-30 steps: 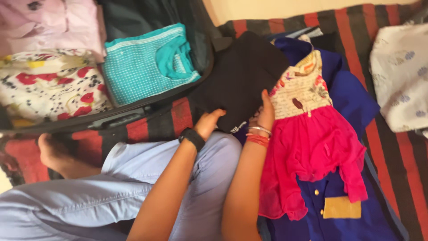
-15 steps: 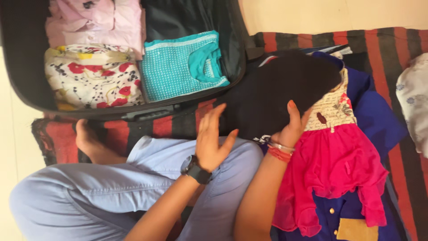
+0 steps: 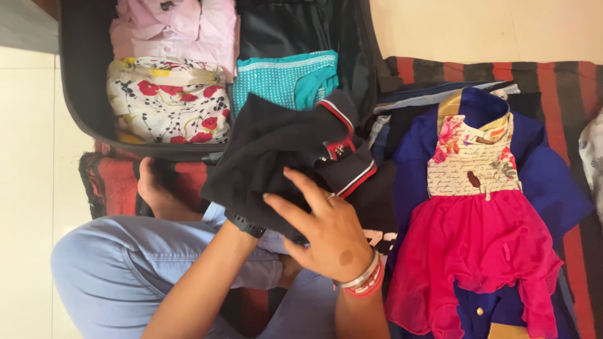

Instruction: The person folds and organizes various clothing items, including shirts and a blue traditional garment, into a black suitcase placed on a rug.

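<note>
a folded black polo shirt (image 3: 282, 150) with red-and-white trim is held over the person's lap, just short of the open suitcase (image 3: 78, 94); soft, light and floppy, it looks best carried flat from beneath. the right hand (image 3: 326, 235) presses on top with fingers spread, while the left hand (image 3: 248, 223), mostly hidden under the cloth, supports it, its grip impossible to tell.

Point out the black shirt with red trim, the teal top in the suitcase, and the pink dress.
black shirt (image 3: 276, 144): head view, on its dark body.
teal top (image 3: 279, 81): head view, on its dotted front.
pink dress (image 3: 477, 251): head view, on the skirt.
</note>
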